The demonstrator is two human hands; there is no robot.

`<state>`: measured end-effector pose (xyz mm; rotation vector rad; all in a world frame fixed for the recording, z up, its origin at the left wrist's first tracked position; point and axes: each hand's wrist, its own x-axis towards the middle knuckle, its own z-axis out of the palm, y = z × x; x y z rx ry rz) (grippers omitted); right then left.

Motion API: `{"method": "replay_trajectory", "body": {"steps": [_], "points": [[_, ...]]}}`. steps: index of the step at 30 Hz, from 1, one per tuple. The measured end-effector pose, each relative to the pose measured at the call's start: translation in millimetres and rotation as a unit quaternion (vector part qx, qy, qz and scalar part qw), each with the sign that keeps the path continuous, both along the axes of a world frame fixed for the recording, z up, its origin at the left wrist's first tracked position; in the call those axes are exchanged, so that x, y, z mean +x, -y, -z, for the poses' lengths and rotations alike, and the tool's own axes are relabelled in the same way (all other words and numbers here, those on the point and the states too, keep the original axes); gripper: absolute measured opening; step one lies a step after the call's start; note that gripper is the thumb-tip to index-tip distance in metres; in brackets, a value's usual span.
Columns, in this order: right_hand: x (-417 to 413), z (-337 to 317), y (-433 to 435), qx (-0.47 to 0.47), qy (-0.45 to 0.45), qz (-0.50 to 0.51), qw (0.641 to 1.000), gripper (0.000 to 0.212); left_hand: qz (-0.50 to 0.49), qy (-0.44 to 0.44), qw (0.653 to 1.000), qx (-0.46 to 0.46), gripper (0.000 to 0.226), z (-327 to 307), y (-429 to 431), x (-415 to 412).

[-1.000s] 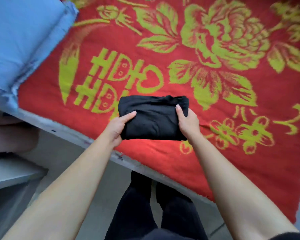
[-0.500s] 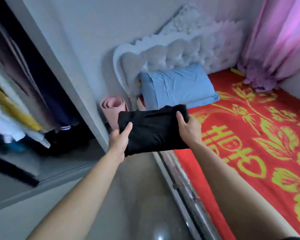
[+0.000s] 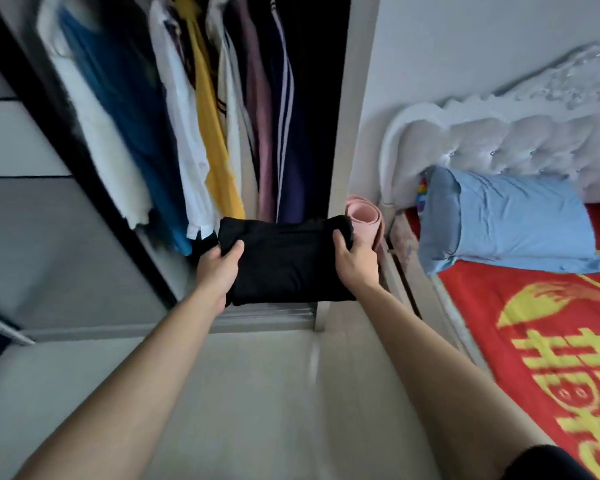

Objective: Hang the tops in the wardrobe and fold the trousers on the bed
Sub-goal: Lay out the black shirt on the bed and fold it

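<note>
A folded black pair of trousers is held in the air between both hands, in front of the open wardrobe. My left hand grips its left edge, thumb on top. My right hand grips its right edge the same way. Several tops hang inside the wardrobe just behind the bundle: white, blue, yellow, mauve and a dark one with white stripes. The bed with its red and yellow cover lies to the right.
A dark-framed sliding wardrobe door stands at the left. A rolled pink mat leans between wardrobe and bed. A blue pillow rests against the white tufted headboard. Pale floor stretches below my arms.
I have turned left from the bed toward the wardrobe, carrying the folded trousers off the bed cover. Both hands keep the same grip on the bundle.
</note>
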<state>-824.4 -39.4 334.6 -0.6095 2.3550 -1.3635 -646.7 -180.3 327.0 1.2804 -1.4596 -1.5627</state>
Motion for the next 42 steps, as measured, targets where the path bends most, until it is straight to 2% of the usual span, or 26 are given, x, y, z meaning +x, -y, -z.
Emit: {"method": "replay_trajectory", "body": {"steps": [6, 12, 15, 17, 23, 27, 31, 35, 42], "points": [[-8.5, 33.6, 80.9, 0.039, -0.010, -0.031, 0.999, 0.048, -0.055, 0.038, 0.998, 0.011, 0.017, 39.8, 63.8, -4.1], [-26.5, 64.6, 194.2, 0.051, 0.016, -0.075, 0.996, 0.045, -0.114, 0.129, 0.984, -0.045, 0.034, 59.3, 154.7, -18.3], [-22.8, 76.0, 252.8, 0.048, 0.048, -0.098, 0.993, 0.047, -0.132, 0.166, 0.975, -0.068, 0.031, 61.0, 205.8, -16.5], [-17.7, 80.5, 286.9, 0.066, 0.059, -0.110, 0.990, 0.049, -0.142, 0.179, 0.971, -0.063, 0.026, 63.6, 234.6, -10.5], [3.0, 97.4, 365.5, 0.116, 0.048, -0.145, 0.981, 0.051, -0.147, 0.180, 0.972, -0.025, 0.036, 91.8, 308.5, 17.6], [26.1, 129.5, 405.8, 0.140, 0.045, -0.116, 0.982, 0.050, -0.120, 0.194, 0.974, 0.006, 0.041, 129.4, 355.1, 35.5], [51.2, 181.9, 437.3, 0.156, 0.055, -0.038, 0.986, 0.049, -0.059, 0.204, 0.977, -0.021, 0.035, 177.1, 407.7, 44.5], [67.1, 252.0, 459.6, 0.165, 0.061, 0.011, 0.984, 0.046, -0.015, 0.239, 0.970, -0.048, 0.035, 253.8, 450.6, 47.0], [52.0, 427.2, 490.8, 0.204, 0.090, 0.029, 0.974, 0.048, 0.014, 0.261, 0.965, -0.027, 0.034, 423.2, 493.3, 28.0]]}}
